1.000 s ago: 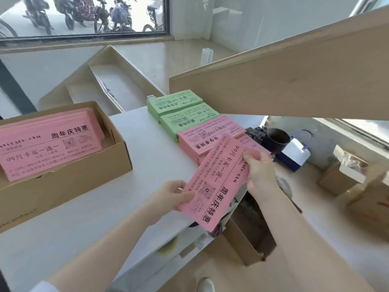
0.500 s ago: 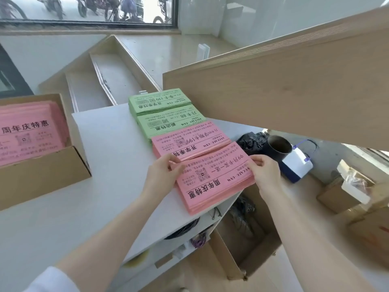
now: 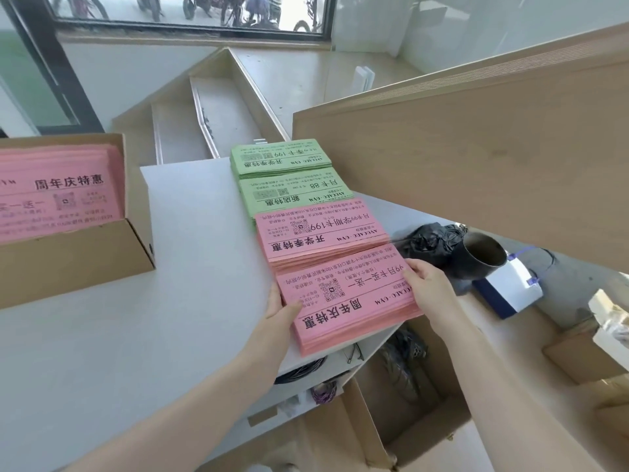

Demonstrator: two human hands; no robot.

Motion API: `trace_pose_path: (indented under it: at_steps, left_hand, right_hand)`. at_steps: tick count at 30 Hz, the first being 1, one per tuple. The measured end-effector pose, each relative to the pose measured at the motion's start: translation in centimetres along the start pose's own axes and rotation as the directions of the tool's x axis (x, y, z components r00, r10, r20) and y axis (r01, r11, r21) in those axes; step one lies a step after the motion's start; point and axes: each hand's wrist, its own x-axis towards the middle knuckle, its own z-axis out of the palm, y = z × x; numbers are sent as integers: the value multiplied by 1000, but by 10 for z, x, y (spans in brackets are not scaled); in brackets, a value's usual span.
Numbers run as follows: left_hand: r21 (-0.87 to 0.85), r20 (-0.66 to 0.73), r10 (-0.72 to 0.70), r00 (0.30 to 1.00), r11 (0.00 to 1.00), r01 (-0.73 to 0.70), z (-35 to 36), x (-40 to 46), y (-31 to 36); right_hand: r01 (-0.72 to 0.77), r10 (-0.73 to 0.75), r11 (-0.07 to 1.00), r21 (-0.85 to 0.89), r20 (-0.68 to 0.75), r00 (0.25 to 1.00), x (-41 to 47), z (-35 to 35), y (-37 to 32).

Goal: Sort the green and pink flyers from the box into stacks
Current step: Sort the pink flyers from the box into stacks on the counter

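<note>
Pink flyers form the nearest stack [image 3: 347, 298], lying at the front right corner of the grey bench [image 3: 190, 267] with its near edge at the bench's rim. Left hand [image 3: 284, 310] grasps the stack's left edge, thumb lying on the top sheet and fingers hidden beneath or beside the pile; right hand [image 3: 427, 287] rests with relaxed fingers against the right edge. Step in hand, as judged: squaring the pile after a flyer has been laid on it. Behind it, in a row and touching one another, lie a second pink stack [image 3: 320, 229] and two green stacks [image 3: 296, 194] [image 3: 280, 157]. Cardboard box [image 3: 78, 253] stands well apart at the left of the bench, with pink flyers [image 3: 58, 192] visibly remaining inside; no green ones show there. Next move, as judged: release the stack, reach left to the box, lift the top flyer or a small batch, and match its print to the proper pink stack, since the two pink piles carry different headings.
</note>
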Motion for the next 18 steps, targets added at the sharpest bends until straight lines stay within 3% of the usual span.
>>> trace_pose_path:
  at_steps: [4, 7, 11, 13, 15, 18]
  left_hand:
    - [-28, 4, -53, 999, 998, 53, 7, 4, -2]
    - [19, -25, -51, 998, 999, 51, 5, 6, -3]
    - [71, -238, -2, 971, 997, 20, -10, 26, 23]
    - [55, -280, 13, 960, 998, 3, -17, 45, 41]
    - [11, -286, 16, 958, 1000, -14, -20, 63, 53]
    - [22, -283, -13, 959, 1000, 20, -15, 76, 57]
  right_hand:
    - [-12, 12, 1000, -13, 35, 999, 1, -2, 2]
    - [19, -13, 993, -119, 54, 998, 2, -7, -3]
    - [125, -138, 962, -245, -38, 990, 10, -6, -28]
    - [175, -174, 952, -250, 29, 984, 18, 2, -45]
    - [150, -135, 956, -251, 78, 988, 31, 13, -61]
    - [72, -68, 961, -268, 25, 997, 54, 22, -73]
